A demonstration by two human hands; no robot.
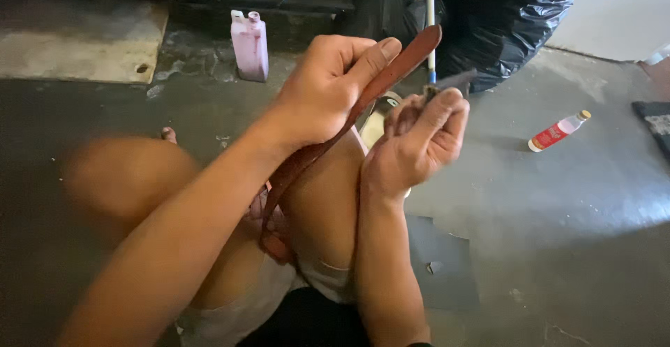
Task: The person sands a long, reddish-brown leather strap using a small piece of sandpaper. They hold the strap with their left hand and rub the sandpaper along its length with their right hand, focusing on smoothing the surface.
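Note:
A long brown leather strap [403, 59] runs from my lap up past my knee. My left hand [328, 89] is closed around the strap near its upper end, thumb pressed along it. My right hand [419, 141] is curled just beside it, pinching a small dark piece [447, 82] between thumb and fingers at the strap's side. The strap's lower end hangs down between my legs and is partly hidden by my left forearm.
A pink plastic bottle [250, 46] stands on the concrete floor at the back. A small red-labelled bottle [557, 131] lies on its side to the right. A black plastic bag [509, 19] and a white pole [430, 12] are behind my hands.

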